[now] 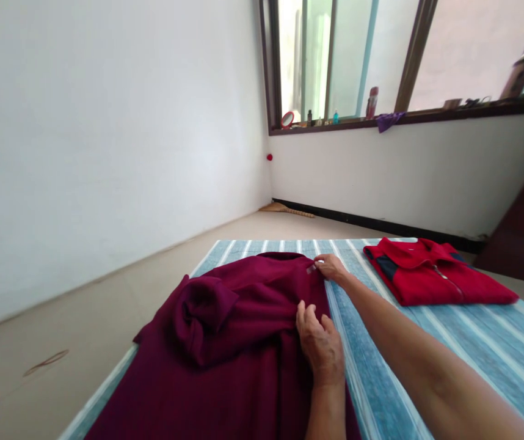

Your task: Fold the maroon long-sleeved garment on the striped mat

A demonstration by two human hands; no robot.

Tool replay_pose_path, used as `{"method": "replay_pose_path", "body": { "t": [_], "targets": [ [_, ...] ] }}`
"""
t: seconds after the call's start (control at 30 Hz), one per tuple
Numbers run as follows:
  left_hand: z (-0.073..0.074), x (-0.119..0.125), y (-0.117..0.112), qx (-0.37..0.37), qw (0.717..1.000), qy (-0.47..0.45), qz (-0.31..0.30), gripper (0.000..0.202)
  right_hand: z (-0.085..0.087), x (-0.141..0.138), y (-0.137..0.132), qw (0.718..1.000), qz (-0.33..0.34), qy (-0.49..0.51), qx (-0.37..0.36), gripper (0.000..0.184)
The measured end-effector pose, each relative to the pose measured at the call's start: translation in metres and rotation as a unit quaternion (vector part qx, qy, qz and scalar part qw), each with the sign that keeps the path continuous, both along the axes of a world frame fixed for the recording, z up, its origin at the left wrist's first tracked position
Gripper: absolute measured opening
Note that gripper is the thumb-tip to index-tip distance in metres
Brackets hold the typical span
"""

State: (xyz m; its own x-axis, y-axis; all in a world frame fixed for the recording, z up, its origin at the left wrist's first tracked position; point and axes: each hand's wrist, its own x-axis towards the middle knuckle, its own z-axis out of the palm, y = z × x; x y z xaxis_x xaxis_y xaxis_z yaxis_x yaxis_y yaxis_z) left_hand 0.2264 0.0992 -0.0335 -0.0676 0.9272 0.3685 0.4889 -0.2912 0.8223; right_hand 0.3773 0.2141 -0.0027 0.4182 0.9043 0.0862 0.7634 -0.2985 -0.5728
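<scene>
A maroon long-sleeved garment lies spread over a blue-and-white striped cover, one sleeve folded across it in a bunched roll. At the garment's far right edge, beside a small pale label or patch, my right hand pinches the cloth between thumb and fingers. Closer to me, my left hand rests on the right side of the garment, its fingers bent and a little apart, with no cloth visibly gripped.
A folded red jacket with dark shoulder panels lies at the right of the cover. Beyond are a broom on the floor and a windowsill with a purple cloth, a bottle and a flask. A white wall stands left.
</scene>
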Motion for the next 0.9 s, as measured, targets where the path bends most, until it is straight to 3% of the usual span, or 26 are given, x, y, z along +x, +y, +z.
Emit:
{"method": "replay_pose_path", "body": {
  "t": [0.2, 0.33, 0.5, 0.7, 0.9],
  "targets": [
    [0.013, -0.004, 0.007, -0.070, 0.996, -0.048, 0.010, 0.029, 0.009, 0.007, 0.016, 0.996, 0.022, 0.000, -0.082, 0.031],
    [0.018, -0.009, 0.011, -0.116, 0.986, -0.116, -0.002, 0.030, 0.013, 0.008, 0.017, 0.995, 0.007, -0.050, -0.081, 0.030],
    [0.017, -0.015, 0.017, -0.165, 0.965, -0.204, -0.011, 0.032, 0.004, -0.003, 0.010, 0.993, -0.014, -0.093, -0.070, 0.029],
    [0.015, -0.016, 0.021, -0.195, 0.928, -0.319, -0.011, 0.032, 0.001, -0.010, 0.002, 0.990, -0.037, -0.129, -0.046, 0.028],
    [0.029, -0.019, 0.020, -0.236, 0.871, -0.431, 0.010, 0.027, 0.009, -0.028, -0.029, 0.986, -0.019, -0.165, 0.017, 0.026]
  ]
}}
